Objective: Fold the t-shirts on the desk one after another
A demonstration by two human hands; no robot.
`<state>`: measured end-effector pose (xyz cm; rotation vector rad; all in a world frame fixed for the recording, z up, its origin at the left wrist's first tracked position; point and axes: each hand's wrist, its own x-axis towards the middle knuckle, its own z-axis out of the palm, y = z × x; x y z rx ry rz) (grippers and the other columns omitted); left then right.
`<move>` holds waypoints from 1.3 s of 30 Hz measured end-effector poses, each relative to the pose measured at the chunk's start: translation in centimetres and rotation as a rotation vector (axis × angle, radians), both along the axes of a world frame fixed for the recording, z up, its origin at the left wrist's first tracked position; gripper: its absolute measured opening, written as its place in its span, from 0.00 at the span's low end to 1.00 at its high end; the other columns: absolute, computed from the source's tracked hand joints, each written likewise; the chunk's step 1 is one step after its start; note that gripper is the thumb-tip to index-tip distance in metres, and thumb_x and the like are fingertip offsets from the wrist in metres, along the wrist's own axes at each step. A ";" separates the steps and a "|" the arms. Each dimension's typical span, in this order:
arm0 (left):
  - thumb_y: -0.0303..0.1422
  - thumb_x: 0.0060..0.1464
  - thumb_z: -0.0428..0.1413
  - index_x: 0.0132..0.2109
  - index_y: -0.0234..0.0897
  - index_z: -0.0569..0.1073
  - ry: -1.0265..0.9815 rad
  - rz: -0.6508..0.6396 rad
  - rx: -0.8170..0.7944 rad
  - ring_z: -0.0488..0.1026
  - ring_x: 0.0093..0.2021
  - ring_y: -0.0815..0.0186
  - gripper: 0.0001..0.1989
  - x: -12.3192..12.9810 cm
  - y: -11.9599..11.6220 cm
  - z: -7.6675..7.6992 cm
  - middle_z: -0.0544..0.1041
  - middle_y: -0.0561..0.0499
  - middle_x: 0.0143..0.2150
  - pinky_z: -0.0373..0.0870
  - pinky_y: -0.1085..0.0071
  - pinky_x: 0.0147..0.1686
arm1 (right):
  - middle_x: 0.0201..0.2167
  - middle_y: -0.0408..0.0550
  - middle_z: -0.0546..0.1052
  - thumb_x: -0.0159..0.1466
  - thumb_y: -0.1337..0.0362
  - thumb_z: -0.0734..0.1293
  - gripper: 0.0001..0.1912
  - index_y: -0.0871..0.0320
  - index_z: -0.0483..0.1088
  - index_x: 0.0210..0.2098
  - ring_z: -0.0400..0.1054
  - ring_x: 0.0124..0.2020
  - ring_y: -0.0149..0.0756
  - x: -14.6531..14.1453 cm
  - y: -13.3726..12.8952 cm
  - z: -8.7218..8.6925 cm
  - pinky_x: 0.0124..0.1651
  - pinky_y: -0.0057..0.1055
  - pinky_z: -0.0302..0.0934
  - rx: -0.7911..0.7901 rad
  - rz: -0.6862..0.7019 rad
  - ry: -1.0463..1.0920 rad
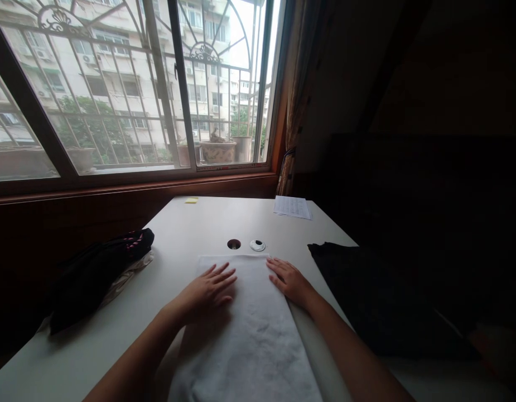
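Note:
A white cloth (258, 335), perhaps a garment, lies spread lengthwise on the white table (224, 220), lightly wrinkled, its near end cut off by the bottom of the view. My left hand (210, 287) is over its left side near the far edge, fingers spread and nothing held. At the far right corner, my right hand (289, 281) rests on the cloth's edge with its fingers stretched out. Whether the left palm presses on the cloth or hovers just above it, I cannot tell.
Dark folded clothes (99, 273) are heaped at the left edge. A black cloth (379, 301) lies along the right side. Beyond the white cloth are a round hole (234, 244) and its cover (258, 245). Papers (293, 206) and a yellow slip (191, 200) lie at the back, below a window (128, 89).

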<state>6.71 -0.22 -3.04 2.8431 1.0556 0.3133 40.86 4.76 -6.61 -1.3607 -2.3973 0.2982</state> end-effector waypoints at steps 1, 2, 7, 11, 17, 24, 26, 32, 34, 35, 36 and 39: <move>0.50 0.69 0.43 0.74 0.49 0.52 0.008 -0.046 -0.028 0.45 0.75 0.55 0.31 1.1 -0.6 0.0 0.53 0.52 0.75 0.46 0.48 0.72 | 0.70 0.45 0.62 0.72 0.53 0.57 0.27 0.52 0.63 0.68 0.54 0.71 0.43 0.0 0.0 0.0 0.72 0.48 0.46 0.002 -0.003 -0.002; 0.52 0.68 0.43 0.74 0.49 0.49 0.013 -0.078 -0.051 0.44 0.75 0.55 0.33 2.0 -1.1 0.0 0.51 0.52 0.76 0.45 0.48 0.73 | 0.70 0.45 0.63 0.72 0.53 0.57 0.27 0.52 0.63 0.68 0.54 0.71 0.43 0.0 0.0 0.0 0.72 0.48 0.46 0.004 -0.006 -0.003; 0.55 0.68 0.39 0.75 0.50 0.43 0.041 -0.018 -0.061 0.42 0.76 0.55 0.35 2.8 -1.3 -1.0 0.46 0.52 0.76 0.41 0.48 0.73 | 0.70 0.45 0.62 0.72 0.53 0.56 0.27 0.52 0.63 0.68 0.54 0.71 0.43 -0.1 0.0 -0.1 0.72 0.48 0.45 0.001 -0.009 -0.018; 0.55 0.68 0.38 0.75 0.49 0.44 0.061 0.139 -0.035 0.44 0.75 0.54 0.34 0.9 -0.1 -1.6 0.46 0.52 0.76 0.43 0.48 0.72 | 0.70 0.45 0.62 0.73 0.53 0.56 0.27 0.53 0.63 0.68 0.53 0.71 0.43 0.0 0.0 -0.1 0.73 0.48 0.45 0.001 -0.004 -0.021; 0.56 0.68 0.36 0.75 0.45 0.48 0.069 0.268 -0.064 0.43 0.76 0.56 0.35 0.4 0.3 -1.4 0.46 0.50 0.76 0.43 0.54 0.72 | 0.63 0.50 0.72 0.72 0.54 0.58 0.24 0.54 0.70 0.62 0.61 0.66 0.47 0.4 0.4 -0.5 0.69 0.51 0.54 0.125 -0.008 0.177; 0.55 0.68 0.35 0.74 0.39 0.51 0.120 0.495 -0.064 0.42 0.76 0.53 0.37 -1.4 1.4 -1.9 0.46 0.48 0.76 0.42 0.54 0.72 | 0.57 0.49 0.77 0.72 0.55 0.58 0.20 0.50 0.74 0.57 0.67 0.61 0.46 0.9 0.5 -0.6 0.66 0.52 0.59 0.191 -0.061 0.389; 0.52 0.69 0.38 0.74 0.38 0.53 0.129 0.593 -0.034 0.43 0.76 0.52 0.35 -2.6 1.8 -2.2 0.48 0.47 0.76 0.43 0.54 0.72 | 0.56 0.48 0.77 0.72 0.55 0.59 0.19 0.49 0.75 0.56 0.68 0.61 0.46 1.0 0.5 -0.6 0.65 0.51 0.60 0.184 -0.067 0.406; 0.46 0.69 0.40 0.72 0.30 0.57 0.182 0.907 0.072 0.50 0.74 0.46 0.33 -4.8 2.4 -2.6 0.53 0.40 0.75 0.47 0.52 0.70 | 0.57 0.49 0.77 0.71 0.55 0.60 0.19 0.50 0.74 0.57 0.67 0.60 0.45 1.1 0.5 -0.5 0.65 0.50 0.60 0.137 -0.037 0.402; 0.44 0.69 0.41 0.71 0.28 0.59 0.181 0.943 0.103 0.51 0.73 0.43 0.32 -5.0 2.3 -2.5 0.53 0.38 0.75 0.49 0.50 0.69 | 0.58 0.48 0.76 0.71 0.55 0.61 0.19 0.50 0.74 0.57 0.67 0.61 0.45 1.1 0.4 -0.4 0.65 0.50 0.59 0.114 -0.003 0.387; 0.43 0.69 0.42 0.71 0.28 0.59 0.176 0.935 0.116 0.51 0.73 0.42 0.32 -4.9 2.2 -2.4 0.52 0.38 0.75 0.50 0.48 0.68 | 0.58 0.48 0.76 0.71 0.54 0.62 0.19 0.50 0.73 0.58 0.67 0.61 0.45 1.1 0.3 -0.3 0.66 0.49 0.59 0.104 0.016 0.377; 0.43 0.69 0.42 0.71 0.29 0.59 0.170 0.903 0.125 0.49 0.74 0.41 0.31 -4.8 2.1 -2.3 0.50 0.39 0.76 0.51 0.45 0.68 | 0.59 0.48 0.75 0.71 0.54 0.62 0.19 0.50 0.73 0.58 0.66 0.61 0.45 1.0 0.2 -0.1 0.66 0.49 0.58 0.095 0.033 0.367; 0.44 0.70 0.41 0.72 0.35 0.58 0.144 0.660 0.091 0.43 0.75 0.45 0.30 -3.9 1.6 -2.2 0.48 0.44 0.76 0.50 0.42 0.68 | 0.60 0.48 0.75 0.69 0.54 0.64 0.20 0.49 0.73 0.59 0.66 0.61 0.46 0.9 -0.1 0.2 0.65 0.49 0.58 0.069 0.067 0.334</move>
